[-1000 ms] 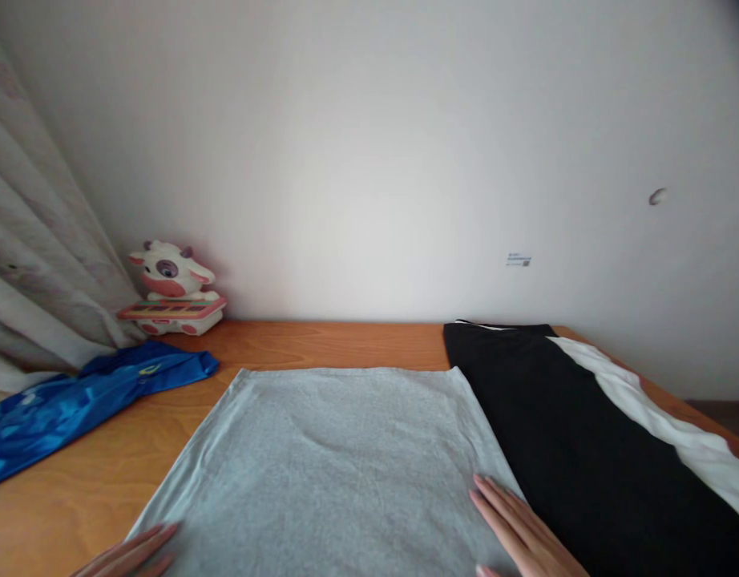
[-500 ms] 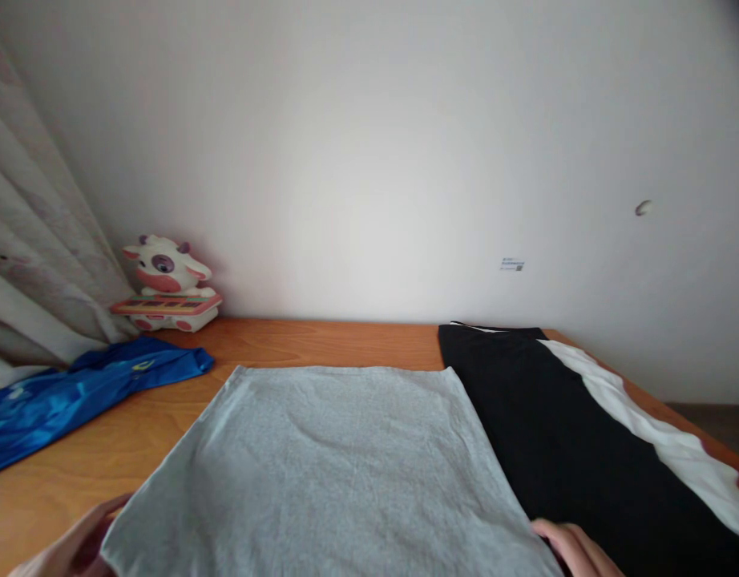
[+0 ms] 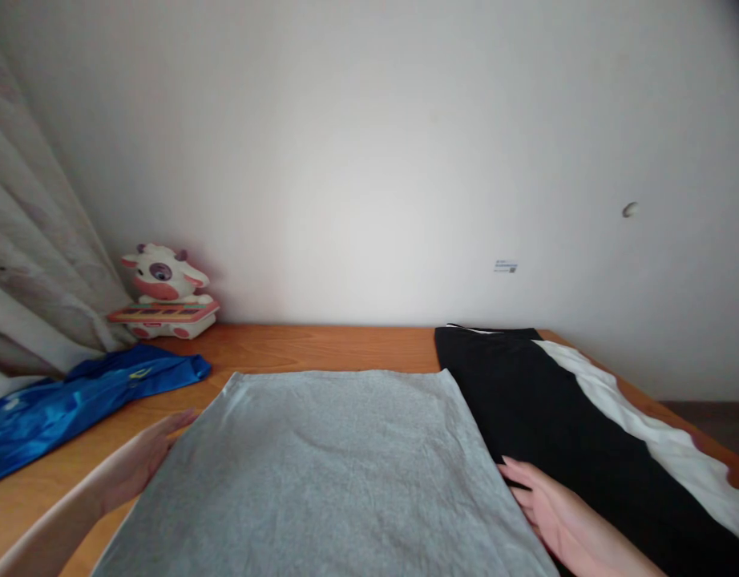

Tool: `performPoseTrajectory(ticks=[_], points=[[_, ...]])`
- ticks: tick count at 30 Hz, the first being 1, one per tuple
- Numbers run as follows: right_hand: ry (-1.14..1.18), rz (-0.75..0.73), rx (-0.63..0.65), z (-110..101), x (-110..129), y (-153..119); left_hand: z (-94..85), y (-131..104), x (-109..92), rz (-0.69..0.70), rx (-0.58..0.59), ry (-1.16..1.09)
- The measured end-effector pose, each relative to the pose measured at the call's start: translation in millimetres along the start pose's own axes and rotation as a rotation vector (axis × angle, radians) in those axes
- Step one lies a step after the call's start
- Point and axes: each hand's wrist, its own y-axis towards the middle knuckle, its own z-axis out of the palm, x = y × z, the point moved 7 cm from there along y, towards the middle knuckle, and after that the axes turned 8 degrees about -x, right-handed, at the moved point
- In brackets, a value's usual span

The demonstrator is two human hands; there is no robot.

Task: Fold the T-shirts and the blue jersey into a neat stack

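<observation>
A light grey cloth garment lies spread flat on the wooden table, its far edge nearly straight. At its left edge is my left hand, fingers extended and slightly apart, holding nothing. My right hand rests along the right edge, open, its fingertips at the grey cloth and partly over a black garment. That black garment lies to the right, next to the grey one.
On the table at the far left sits a cow-shaped toy keyboard. A blue garment lies before it, beside the curtain. White cloth runs along the black garment's right side. A wall stands behind.
Both hands have moved forward along the sides of the grey garment and show more fully, wrists included. The view has shifted slightly.
</observation>
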Motion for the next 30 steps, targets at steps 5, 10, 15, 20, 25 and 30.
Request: performPoseTrajectory(ticks=[5,10,15,20,25,30], points=[[-0.178,-0.091,0.025,19.9,38.7,41.6,20.0,38.7,-17.9,-0.035,-0.029,0.026],[-0.529,-0.269,-0.280,18.2,72.3,98.9,29.7,69.2,-22.3,-0.116,-0.094,0.190],[-0.643,-0.283,-0.342,26.3,99.4,148.5,32.1,87.7,-25.5,-0.052,-0.103,0.267],[-0.839,-0.289,-0.391,38.9,113.5,175.3,27.3,103.4,-21.2,-0.019,-0.164,0.374],[-1.027,-0.317,-0.432,60.9,107.8,176.6,28.9,113.1,-24.4,0.057,-0.160,0.496],[-1.079,-0.350,-0.445,67.4,106.5,169.7,32.9,115.1,-24.6,0.080,-0.159,0.534]])
